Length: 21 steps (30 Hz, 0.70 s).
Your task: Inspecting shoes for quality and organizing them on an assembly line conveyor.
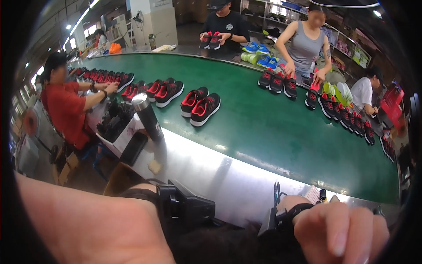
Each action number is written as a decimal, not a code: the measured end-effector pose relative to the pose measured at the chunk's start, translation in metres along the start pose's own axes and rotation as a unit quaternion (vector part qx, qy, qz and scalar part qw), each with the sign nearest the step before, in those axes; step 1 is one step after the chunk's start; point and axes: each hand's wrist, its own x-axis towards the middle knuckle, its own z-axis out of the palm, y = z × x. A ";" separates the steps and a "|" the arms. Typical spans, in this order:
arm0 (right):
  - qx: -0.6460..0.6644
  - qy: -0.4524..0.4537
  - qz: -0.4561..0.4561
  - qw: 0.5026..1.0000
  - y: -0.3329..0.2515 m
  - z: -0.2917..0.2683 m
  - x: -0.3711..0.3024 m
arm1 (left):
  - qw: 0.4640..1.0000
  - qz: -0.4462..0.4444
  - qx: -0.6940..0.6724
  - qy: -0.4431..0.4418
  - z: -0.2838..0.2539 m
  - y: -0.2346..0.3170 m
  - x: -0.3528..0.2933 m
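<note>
Close to the camera at lower left is my left hand [92, 224], raised so that its heel and wrist fill the corner; its fingers are out of sight. At lower right hangs my right hand [343, 229], fingers bent downward and slightly apart, with nothing seen in them. Each wrist wears a black strap; the left one carries a black device [184, 204]. Beyond my hands a pair of black sneakers with red lining [205, 111] stands upright on the green belt [246, 127]. Neither hand touches the shoes.
A steel ledge [198, 169] edges the belt, bearing a dark tumbler [148, 116], a black case [134, 148] and a yellowish block [155, 166]. More sneakers [165, 92] line the belt. Co-workers [70, 105] handle shoes around it; blue shoes [267, 61] sit at the far side.
</note>
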 end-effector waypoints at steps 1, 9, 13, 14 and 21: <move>-0.002 0.000 -0.005 1.000 0.000 -0.001 -0.001 | 1.000 0.004 -0.005 -0.009 0.003 0.000 -0.002; 0.002 0.043 0.001 0.999 -0.002 0.002 -0.019 | 0.996 0.030 0.022 -0.085 0.017 -0.017 -0.013; 0.017 0.044 0.020 0.999 -0.008 0.001 -0.020 | 0.994 0.031 0.037 -0.097 0.015 -0.026 -0.016; 0.020 0.041 0.024 0.999 -0.009 0.001 -0.019 | 0.994 0.031 0.037 -0.099 0.015 -0.028 -0.016; 0.057 0.013 0.042 0.997 -0.017 -0.011 -0.011 | 0.994 0.038 0.039 -0.096 0.010 -0.034 -0.019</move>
